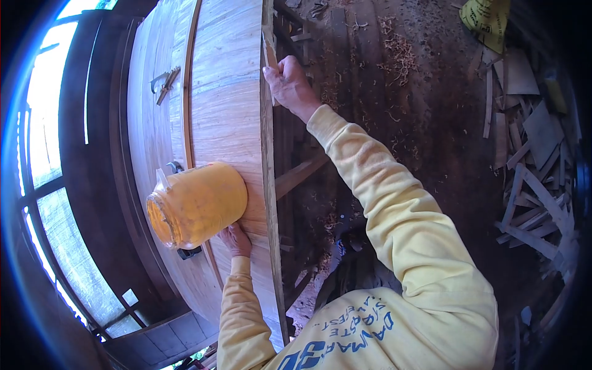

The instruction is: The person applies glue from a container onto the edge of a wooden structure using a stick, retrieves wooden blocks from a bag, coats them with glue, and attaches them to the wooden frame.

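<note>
My right hand [290,86] is closed on a thin, flat strip of wood [269,52] at the edge of a large wooden panel [228,80]. The strip lies along that edge, and its exact kind is hard to make out. My left hand [236,240] rests low on the panel, right beside a large clear plastic jar [203,200] of yellow-orange contents. The jar hides most of its fingers, so I cannot tell whether they grip anything.
A small wooden tool [166,85] with a curved part lies on the panel near a long wooden strip [187,92]. Wood shavings [398,52] litter the floor. Scrap wood [536,203] is piled at the right, below a yellow sack [486,21].
</note>
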Available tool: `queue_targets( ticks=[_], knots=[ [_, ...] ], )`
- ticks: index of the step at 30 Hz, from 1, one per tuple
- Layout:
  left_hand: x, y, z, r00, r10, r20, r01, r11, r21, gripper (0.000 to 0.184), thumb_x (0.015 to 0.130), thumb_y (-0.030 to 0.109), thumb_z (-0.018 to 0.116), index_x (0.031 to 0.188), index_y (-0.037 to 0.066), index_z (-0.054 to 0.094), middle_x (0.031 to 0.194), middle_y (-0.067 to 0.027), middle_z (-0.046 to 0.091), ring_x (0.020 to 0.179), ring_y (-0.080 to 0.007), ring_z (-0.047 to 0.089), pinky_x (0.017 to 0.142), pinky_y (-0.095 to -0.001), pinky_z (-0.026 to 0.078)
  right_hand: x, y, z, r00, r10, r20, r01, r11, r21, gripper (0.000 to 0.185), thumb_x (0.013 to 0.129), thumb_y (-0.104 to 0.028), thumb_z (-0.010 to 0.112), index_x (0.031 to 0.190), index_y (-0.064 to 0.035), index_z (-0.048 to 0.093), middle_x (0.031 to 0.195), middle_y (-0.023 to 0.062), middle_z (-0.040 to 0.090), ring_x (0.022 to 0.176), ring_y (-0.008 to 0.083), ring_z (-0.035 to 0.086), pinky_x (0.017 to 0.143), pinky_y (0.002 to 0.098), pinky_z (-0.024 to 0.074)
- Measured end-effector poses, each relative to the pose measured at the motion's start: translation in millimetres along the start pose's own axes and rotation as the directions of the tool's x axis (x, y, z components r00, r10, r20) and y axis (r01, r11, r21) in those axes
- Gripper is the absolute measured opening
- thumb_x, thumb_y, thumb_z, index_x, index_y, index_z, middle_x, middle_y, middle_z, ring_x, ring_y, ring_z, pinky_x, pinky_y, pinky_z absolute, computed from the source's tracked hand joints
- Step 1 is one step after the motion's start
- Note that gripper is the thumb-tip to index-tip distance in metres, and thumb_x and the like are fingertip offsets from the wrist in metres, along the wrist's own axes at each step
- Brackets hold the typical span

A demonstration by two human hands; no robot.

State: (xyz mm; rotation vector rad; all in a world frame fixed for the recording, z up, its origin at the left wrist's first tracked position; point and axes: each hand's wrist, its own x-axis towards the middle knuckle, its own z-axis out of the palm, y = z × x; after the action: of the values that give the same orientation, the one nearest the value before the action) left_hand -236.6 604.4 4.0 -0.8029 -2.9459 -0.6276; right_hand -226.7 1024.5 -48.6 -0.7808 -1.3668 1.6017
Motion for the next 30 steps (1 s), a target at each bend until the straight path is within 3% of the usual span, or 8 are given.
queue_targets(
  ticks=[5,7,9,10,11,16,22,30],
  knots=[
    [-0.9,-4.7,0.9,1.0,0.01,-0.002,-0.01,1.0,-0.016,0.075,0.1,0.062,0.034,0.13,-0.002,0.059,0.134,-0.0272,0.055,0.124,-0.0434,0.045,0.107,-0.0489,0.029,9.4,5.5,1.3,0.986,-0.167,-0.024,0.165,0.984,-0.074,0.033,0.095,-0.026,0.068,0.087,-0.0035,0.045,0.075,0.0016,0.046,0.068,0.0107,0.043,0.058,0.0331,0.0431],
    [-0.4,-3.7,1.1,1.0,0.011,-0.007,-0.011,1.0,-0.015,0.074,0.1,0.062,0.033,0.13,-0.001,0.059,0.134,-0.0269,0.055,0.124,-0.0433,0.045,0.107,-0.049,0.029,-24.0,-15.3,-3.2,0.999,-0.008,0.042,0.012,0.994,-0.109,0.03,0.094,-0.021,0.065,0.093,-0.0006,0.043,0.077,0.0152,0.049,0.068,0.0252,0.049,0.067,0.0429,0.0448],
    [-1.4,-4.6,0.0,1.0,0.002,-0.012,-0.002,1.0,-0.004,0.074,0.101,0.061,0.033,0.13,-0.001,0.059,0.134,-0.0267,0.055,0.124,-0.0432,0.045,0.107,-0.049,0.029,-69.0,-17.8,-3.7,0.997,-0.037,0.07,0.041,0.997,-0.068,0.03,0.095,-0.022,0.065,0.095,-0.001,0.043,0.077,0.0171,0.05,0.068,0.0273,0.049,0.066,0.0432,0.0454],
    [-2.1,-5.7,1.3,1.0,-0.006,-0.016,0.006,1.0,0.001,0.073,0.101,0.061,0.033,0.13,-0.001,0.059,0.133,-0.0266,0.055,0.124,-0.0432,0.045,0.107,-0.0491,0.028,-92.2,-25.1,-6.3,0.997,0.01,0.08,-0.007,0.999,-0.042,0.03,0.095,-0.022,0.064,0.096,-0.0014,0.042,0.076,0.017,0.05,0.066,0.0274,0.048,0.066,0.0431,0.0451],
    [-1.2,-6.6,2.8,1.0,-0.01,-0.021,0.01,1.0,0.005,0.072,0.101,0.06,0.033,0.13,-0.001,0.06,0.133,-0.0266,0.055,0.124,-0.0431,0.045,0.107,-0.0491,0.028,-115.0,-28.5,-7.5,0.985,0.119,0.128,-0.123,0.992,0.021,0.029,0.098,-0.021,0.064,0.09,-0.0046,0.04,0.076,0.0016,0.039,0.069,0.0113,0.037,0.059,0.0334,0.0391],
    [-1.7,-4.3,-1.9,1.0,-0.003,0.022,0.002,1.0,0.03,0.067,0.104,0.052,0.034,0.137,-0.004,0.052,0.142,-0.0271,0.049,0.131,-0.0436,0.043,0.11,-0.0489,0.03,-165.0,-22.1,-14.0,0.967,0.176,0.185,-0.197,0.975,0.099,0.028,0.099,-0.022,0.062,0.097,-0.0034,0.041,0.076,0.0034,0.044,0.068,0.0119,0.041,0.06,0.034,0.0417],
    [-0.2,9.2,-3.5,1.0,0.0,0.031,0.0,1.0,0.006,0.071,0.103,0.056,0.035,0.137,-0.004,0.052,0.143,-0.0277,0.048,0.133,-0.0442,0.042,0.111,-0.0492,0.029,-189.4,-39.0,-7.6,0.956,0.24,0.171,-0.236,0.971,-0.042,0.03,0.097,-0.023,0.063,0.096,-0.0031,0.04,0.075,0.0131,0.048,0.064,0.0265,0.047,0.062,0.0426,0.0443],
    [0.2,15.2,-1.1,0.999,0.032,-0.043,-0.031,0.999,0.02,0.069,0.1,0.058,0.036,0.13,0.002,0.061,0.135,-0.0258,0.055,0.127,-0.0451,0.044,0.108,-0.0522,0.028,-281.3,-57.5,-18.6,0.898,0.355,0.26,-0.353,0.934,-0.056,0.03,0.097,-0.024,0.063,0.099,-0.0026,0.041,0.074,0.0156,0.053,0.063,0.0314,0.052,0.062,0.0437,0.0453]
  ],
)
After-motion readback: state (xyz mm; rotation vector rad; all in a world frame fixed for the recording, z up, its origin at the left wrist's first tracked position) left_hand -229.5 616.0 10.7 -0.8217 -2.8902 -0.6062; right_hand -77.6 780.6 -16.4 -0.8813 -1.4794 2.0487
